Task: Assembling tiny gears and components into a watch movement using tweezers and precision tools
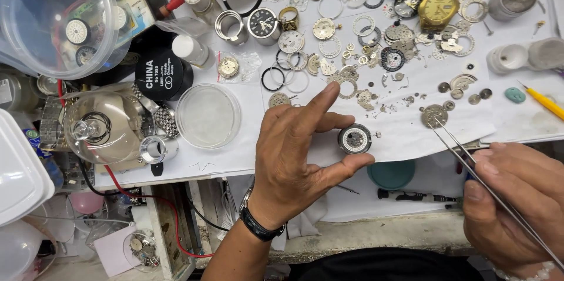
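At frame centre the left hand [294, 163] pinches a small round silver watch movement [355, 139] between thumb and fingers, while the right hand [511, 204], lower right, grips slim steel tweezers [470, 160] angled up-left toward a loose round metal plate [434, 115].

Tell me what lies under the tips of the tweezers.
The tweezers, held in the right hand, point at a round toothed metal watch part lying on white paper. The tips touch or hover over its lower edge; what the disc covers cannot be seen.
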